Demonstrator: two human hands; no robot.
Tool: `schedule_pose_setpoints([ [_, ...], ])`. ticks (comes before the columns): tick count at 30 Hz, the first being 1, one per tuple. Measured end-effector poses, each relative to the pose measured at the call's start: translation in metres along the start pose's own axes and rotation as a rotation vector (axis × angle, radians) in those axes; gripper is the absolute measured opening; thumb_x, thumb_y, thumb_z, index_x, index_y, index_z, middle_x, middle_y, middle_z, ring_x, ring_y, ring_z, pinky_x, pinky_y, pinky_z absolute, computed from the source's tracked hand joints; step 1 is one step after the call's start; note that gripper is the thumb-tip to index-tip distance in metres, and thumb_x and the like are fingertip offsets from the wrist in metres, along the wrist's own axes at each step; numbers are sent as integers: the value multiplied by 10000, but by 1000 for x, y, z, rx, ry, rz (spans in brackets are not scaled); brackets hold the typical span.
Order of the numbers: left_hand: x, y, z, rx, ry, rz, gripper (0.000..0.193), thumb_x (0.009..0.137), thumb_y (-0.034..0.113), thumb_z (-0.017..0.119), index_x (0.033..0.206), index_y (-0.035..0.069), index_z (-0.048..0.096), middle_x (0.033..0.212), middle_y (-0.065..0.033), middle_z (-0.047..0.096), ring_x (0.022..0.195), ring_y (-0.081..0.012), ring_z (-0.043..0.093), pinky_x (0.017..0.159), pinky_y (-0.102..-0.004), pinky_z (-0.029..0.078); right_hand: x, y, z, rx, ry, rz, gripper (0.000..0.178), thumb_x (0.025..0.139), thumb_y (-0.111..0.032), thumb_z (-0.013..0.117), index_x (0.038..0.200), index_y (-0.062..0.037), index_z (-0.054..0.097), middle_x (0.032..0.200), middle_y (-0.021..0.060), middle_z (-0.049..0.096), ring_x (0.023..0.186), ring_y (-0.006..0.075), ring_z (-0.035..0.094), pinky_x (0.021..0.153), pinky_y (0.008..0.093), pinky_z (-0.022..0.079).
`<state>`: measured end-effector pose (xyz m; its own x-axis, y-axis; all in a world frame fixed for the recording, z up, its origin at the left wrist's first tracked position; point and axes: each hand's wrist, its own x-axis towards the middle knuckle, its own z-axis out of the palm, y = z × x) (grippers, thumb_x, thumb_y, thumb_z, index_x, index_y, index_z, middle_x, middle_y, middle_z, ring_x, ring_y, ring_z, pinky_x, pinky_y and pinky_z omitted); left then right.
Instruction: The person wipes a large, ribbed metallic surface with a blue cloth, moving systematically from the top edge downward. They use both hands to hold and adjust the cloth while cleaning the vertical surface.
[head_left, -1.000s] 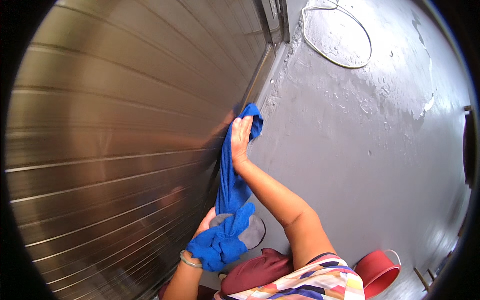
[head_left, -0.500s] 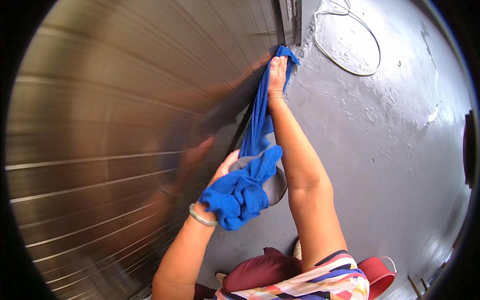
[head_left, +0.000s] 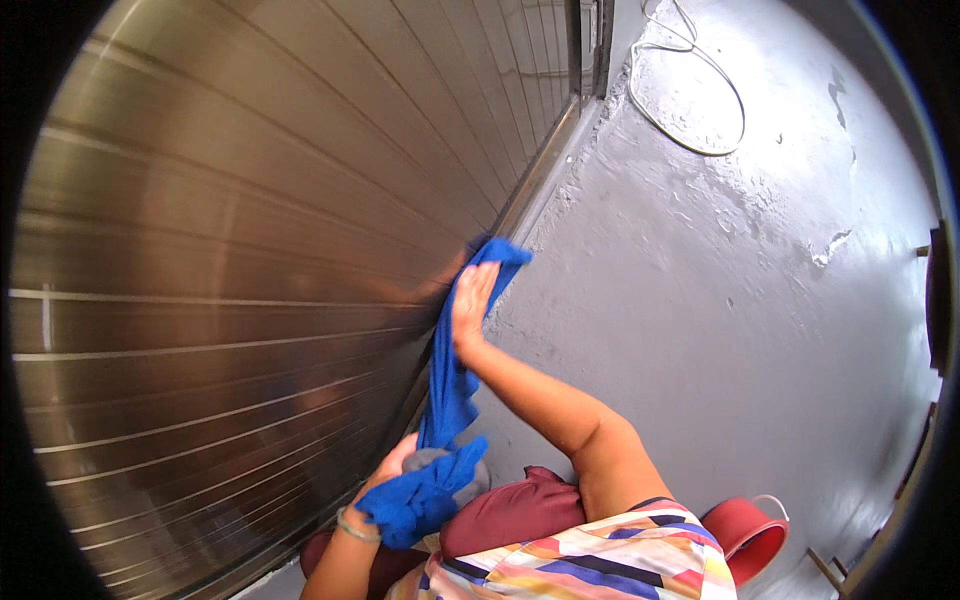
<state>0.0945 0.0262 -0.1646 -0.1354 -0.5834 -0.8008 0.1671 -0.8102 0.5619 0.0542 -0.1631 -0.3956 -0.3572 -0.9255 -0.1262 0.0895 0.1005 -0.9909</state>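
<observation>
The right hand [head_left: 472, 303] is flat on the cloth [head_left: 449, 388], one o'clock from the left hand [head_left: 391, 467], whose grip I cannot tell; loose folds might catch on the rough floor [head_left: 640, 300]

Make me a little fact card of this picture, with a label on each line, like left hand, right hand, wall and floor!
Left hand: lower down, partly hidden by bunched cloth
Right hand: fingers extended, on the upper part of the cloth
Cloth: blue cloth, stretching between both hands
Wall: shiny brown ribbed panel, on the left
Floor: grey floor, with rough patches
Bucket: red bucket, at lower right
Loop: thin white cord or hose, on the floor near the top
</observation>
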Motion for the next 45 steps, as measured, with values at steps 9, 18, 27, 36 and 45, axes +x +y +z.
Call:
schedule_pose_setpoints([
  [9,-58,-91,-23,3,122,-90,532,887,129,689,1354,25,456,1216,-108,622,1093,-173,592,955,-319,476,-121,-2,-11,-1,-302,282,768,1023,-429,334,1473,128,56,1566,296,26,1472,380,13,1198,404,20],
  [18,1,18,24,-46,-50,206,585,890,155,678,1392,15,414,1258,-116,592,1113,-186,589,967,-336,480,51,19,-8,126,-101,147,542,993,-332,407,1294,118,395,1389,344,368,1303,459,330,1117,456,227],
  [27,-31,18,3,452,-115,290,647,843,198,715,1385,-21,437,1299,-100,558,1196,-165,513,1032,-297,393,-34,-11,-23,-274,-195,-110,460,974,-247,492,1317,55,432,1429,345,355,1331,467,349,1115,463,289],
  [36,-127,6,-15,292,4,291,633,830,153,757,1360,-23,459,1216,-115,620,1070,-165,600,966,-309,474,-49,-153,-113,825,-821,599,340,914,-96,567,1250,-47,534,1127,98,636,1041,235,616,925,402,506],
  [45,-166,-12,-64,348,230,642,595,763,149,810,1280,3,555,1170,-102,647,1040,-164,618,969,-325,472,-57,-253,-122,1119,-1313,676,647,811,-67,657,1400,-21,396,1262,196,573,1122,345,598,997,467,467],
])
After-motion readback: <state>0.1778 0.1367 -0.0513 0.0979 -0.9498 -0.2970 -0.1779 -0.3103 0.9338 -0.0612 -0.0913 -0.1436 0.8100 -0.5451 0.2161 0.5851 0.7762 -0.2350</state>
